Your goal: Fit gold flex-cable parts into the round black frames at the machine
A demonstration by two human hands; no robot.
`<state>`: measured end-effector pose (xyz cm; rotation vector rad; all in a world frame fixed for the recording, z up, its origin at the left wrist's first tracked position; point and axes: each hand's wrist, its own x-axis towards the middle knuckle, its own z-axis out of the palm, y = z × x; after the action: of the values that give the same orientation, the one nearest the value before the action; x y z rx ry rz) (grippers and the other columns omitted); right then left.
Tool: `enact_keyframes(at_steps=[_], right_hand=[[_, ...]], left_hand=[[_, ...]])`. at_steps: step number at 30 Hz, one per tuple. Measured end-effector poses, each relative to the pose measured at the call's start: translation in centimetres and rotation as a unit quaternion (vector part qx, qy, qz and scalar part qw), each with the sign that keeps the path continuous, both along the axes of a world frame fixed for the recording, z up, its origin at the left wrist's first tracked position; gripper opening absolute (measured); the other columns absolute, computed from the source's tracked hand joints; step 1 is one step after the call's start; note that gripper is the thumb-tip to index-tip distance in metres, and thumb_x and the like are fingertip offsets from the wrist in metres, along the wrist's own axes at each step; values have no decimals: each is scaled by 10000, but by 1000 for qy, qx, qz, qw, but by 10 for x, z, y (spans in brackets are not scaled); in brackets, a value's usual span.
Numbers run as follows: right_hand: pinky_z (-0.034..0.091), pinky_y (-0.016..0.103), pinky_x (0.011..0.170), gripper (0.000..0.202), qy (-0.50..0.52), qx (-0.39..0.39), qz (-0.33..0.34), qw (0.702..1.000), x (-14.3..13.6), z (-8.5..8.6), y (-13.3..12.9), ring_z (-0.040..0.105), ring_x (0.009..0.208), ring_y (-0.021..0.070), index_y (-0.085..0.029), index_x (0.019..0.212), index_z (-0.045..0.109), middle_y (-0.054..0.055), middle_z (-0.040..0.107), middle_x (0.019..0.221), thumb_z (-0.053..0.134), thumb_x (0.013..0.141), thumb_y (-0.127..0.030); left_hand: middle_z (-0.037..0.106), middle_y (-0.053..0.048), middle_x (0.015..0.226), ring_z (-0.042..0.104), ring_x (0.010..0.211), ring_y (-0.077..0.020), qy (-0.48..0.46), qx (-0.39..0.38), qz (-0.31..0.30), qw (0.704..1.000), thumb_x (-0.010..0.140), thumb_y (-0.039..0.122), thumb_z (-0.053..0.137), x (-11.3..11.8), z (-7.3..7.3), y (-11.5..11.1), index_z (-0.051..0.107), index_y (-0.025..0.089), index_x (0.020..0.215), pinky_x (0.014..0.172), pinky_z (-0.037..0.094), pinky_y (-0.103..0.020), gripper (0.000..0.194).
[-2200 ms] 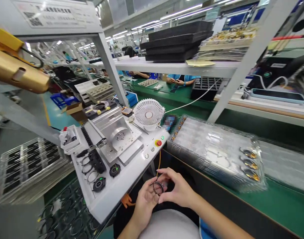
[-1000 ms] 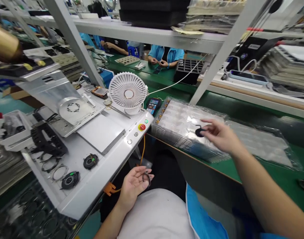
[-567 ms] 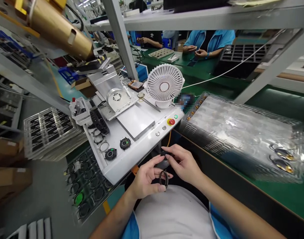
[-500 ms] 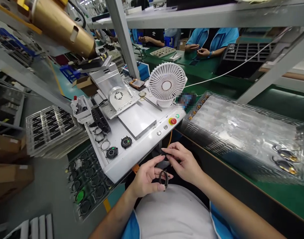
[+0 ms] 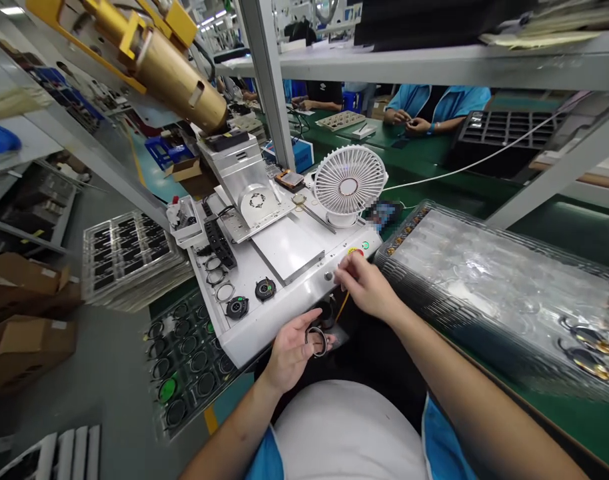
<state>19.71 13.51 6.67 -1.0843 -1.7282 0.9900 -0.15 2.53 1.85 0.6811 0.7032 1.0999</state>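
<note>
My left hand [image 5: 288,357] holds a thin dark ring [image 5: 325,343], like a watch case ring, between thumb and fingers in front of the machine base's front edge. Over the control panel, my right hand [image 5: 368,288] has its fingertips bunched together beside a silver push button [image 5: 328,275]. Whatever those fingertips may hold is too small to see. The hand partly covers the red button, while the green-lit button [image 5: 366,245] shows above it. On the white machine base [image 5: 264,320] lie two round black watch modules [image 5: 265,289] and several loose rings [image 5: 224,292].
A white fan [image 5: 349,187] stands on the base, beside a metal fixture [image 5: 257,200] under a gold cylinder [image 5: 182,83]. Stacked clear trays [image 5: 474,267] are at right. A tray of rings [image 5: 189,363] sits lower left. Co-workers sit across the green bench.
My right hand has moved up and away from my left hand to the panel buttons. The left hand still holds the ring, now turned to show more of its opening. The camera view has shifted.
</note>
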Motion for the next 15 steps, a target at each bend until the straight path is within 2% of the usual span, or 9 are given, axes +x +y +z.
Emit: enact_keyframes(at_steps=[3, 5, 7, 10, 12, 13, 15], right_hand=[[428, 240, 511, 135, 27, -134, -54, 989, -21, 10, 45, 534, 500, 138, -230, 879, 471, -36, 618, 620, 576, 949, -276], [402, 225, 477, 143, 18, -166, -93, 982, -32, 11, 64, 516, 454, 126, -224, 874, 478, -47, 606, 591, 609, 918, -264], [392, 226, 460, 177, 7, -173, -113, 978, -34, 8, 70, 504, 418, 124, -223, 895, 483, -60, 592, 570, 653, 882, -272], [396, 232, 467, 306, 11, -152, -151, 977, -24, -3, 53, 520, 444, 134, -232, 976, 491, -76, 578, 596, 728, 827, -354], [419, 246, 488, 340, 43, -127, -153, 979, -15, -14, 26, 549, 505, 149, -232, 949, 514, -58, 575, 627, 750, 811, -434], [441, 259, 503, 339, 61, -127, -133, 981, -11, -20, 9, 566, 536, 159, -227, 907, 538, -40, 585, 642, 749, 815, -475], [509, 291, 569, 348, 92, -152, -64, 982, -9, -32, -26, 635, 643, 194, -209, 872, 613, 19, 657, 726, 737, 839, -533]], left_hand=[[777, -114, 1034, 763, 970, -284, 16, 13, 1, 1000, 638, 405, 943, 0, 0, -4, 643, 166, 1354, 888, 585, -381, 812], [779, -123, 1052, 762, 976, -287, 23, 20, 5, 1000, 631, 417, 948, -1, -1, -9, 636, 170, 1368, 901, 578, -390, 837], [785, -132, 1045, 760, 990, -293, 36, 26, 13, 999, 638, 441, 944, -4, -2, -14, 608, 166, 1402, 918, 571, -401, 878], [791, -159, 1059, 749, 1046, -320, 80, 49, 24, 995, 676, 440, 928, -12, -4, -22, 527, 159, 1480, 953, 563, -434, 942], [737, -206, 1246, 741, 1087, -335, 129, 77, 35, 988, 706, 375, 918, -14, -4, -27, 480, 172, 1518, 980, 562, -461, 945], [657, -229, 1387, 738, 1102, -340, 161, 95, 41, 981, 719, 328, 910, -14, -4, -29, 464, 188, 1532, 987, 566, -472, 938], [406, -242, 1622, 740, 1110, -340, 240, 144, 50, 959, 741, 234, 882, -10, -4, -30, 435, 230, 1556, 983, 584, -481, 930]])
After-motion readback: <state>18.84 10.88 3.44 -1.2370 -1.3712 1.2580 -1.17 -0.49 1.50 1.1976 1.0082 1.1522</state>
